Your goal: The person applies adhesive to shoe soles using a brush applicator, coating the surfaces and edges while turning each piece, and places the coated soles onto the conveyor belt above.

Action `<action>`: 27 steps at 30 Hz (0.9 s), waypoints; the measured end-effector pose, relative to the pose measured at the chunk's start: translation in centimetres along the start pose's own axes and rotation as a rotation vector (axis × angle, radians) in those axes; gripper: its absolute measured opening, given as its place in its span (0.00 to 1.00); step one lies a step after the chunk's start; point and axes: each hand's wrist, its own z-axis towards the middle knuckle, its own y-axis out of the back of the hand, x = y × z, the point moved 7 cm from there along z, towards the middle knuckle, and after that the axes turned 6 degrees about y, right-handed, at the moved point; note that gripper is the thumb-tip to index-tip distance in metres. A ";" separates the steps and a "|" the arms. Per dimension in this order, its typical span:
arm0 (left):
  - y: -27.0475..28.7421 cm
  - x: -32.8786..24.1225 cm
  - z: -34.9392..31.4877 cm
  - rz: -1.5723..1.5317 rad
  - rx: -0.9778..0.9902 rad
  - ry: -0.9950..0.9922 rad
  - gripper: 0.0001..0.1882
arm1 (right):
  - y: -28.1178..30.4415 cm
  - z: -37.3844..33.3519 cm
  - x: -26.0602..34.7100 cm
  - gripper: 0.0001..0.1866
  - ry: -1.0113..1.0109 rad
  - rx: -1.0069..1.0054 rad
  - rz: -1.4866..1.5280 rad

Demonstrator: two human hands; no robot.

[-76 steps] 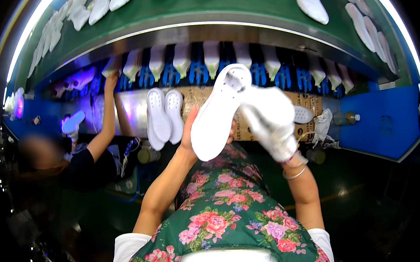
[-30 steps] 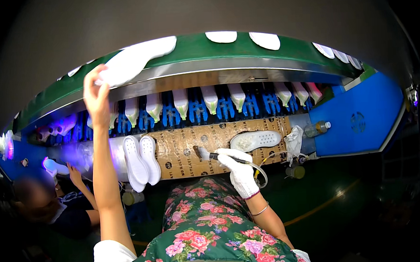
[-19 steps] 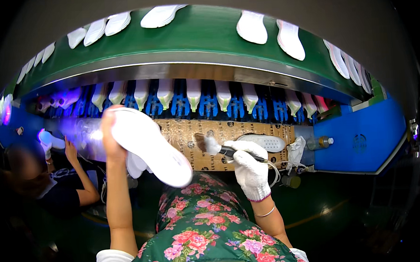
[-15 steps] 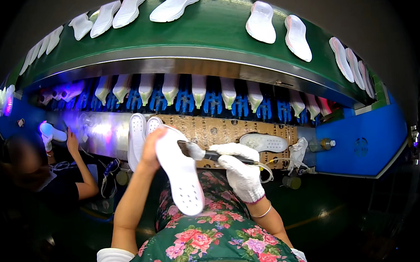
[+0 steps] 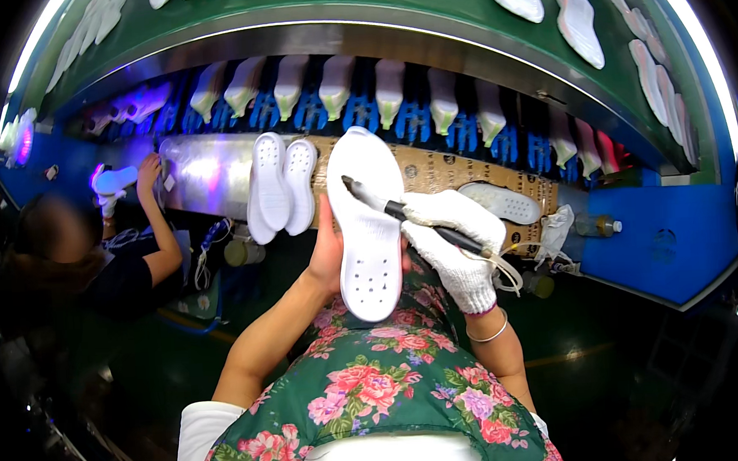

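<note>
Your left hand (image 5: pixel 330 253) is up in front of you, bare, wrapped around the left edge of a white shoe sole (image 5: pixel 369 222) and gripping it firmly, thumb side hidden behind the rubber. The sole stands nearly upright, tread side facing you, toe end pointing to twelve o'clock, heel end down over your floral apron (image 5: pixel 378 397). Your right hand (image 5: pixel 452 247), in a white knit glove, is closed tight around a dark-handled brush (image 5: pixel 401 214); the brush runs out toward ten o'clock and its tip sits on the upper part of the sole, touching it. A thin cord loops off the handle near your wrist, just above a bangle (image 5: pixel 490 334).

At eleven o'clock from the sole, a pair of white soles (image 5: pixel 281 185) leans on the workbench, just beside each other. At three o'clock, one more white sole (image 5: pixel 508 202) lies flat on the brown cardboard sheet (image 5: pixel 433 170). Behind, from ten to two o'clock, a row of shoe lasts on blue holders (image 5: pixel 354 106) runs along the line. Above that, the green conveyor (image 5: pixel 307 0) carries more white soles (image 5: pixel 579 23) at one o'clock. Far out at nine o'clock, a co-worker's hand (image 5: pixel 147 171) reaches toward the bench. A small bottle (image 5: pixel 598 225) stands at three o'clock, well apart from your hands.
</note>
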 end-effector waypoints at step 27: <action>0.5 -3.0 -0.2 0.363 -0.043 -0.321 0.49 | -5.8 1.2 3.2 0.14 0.414 0.073 -0.332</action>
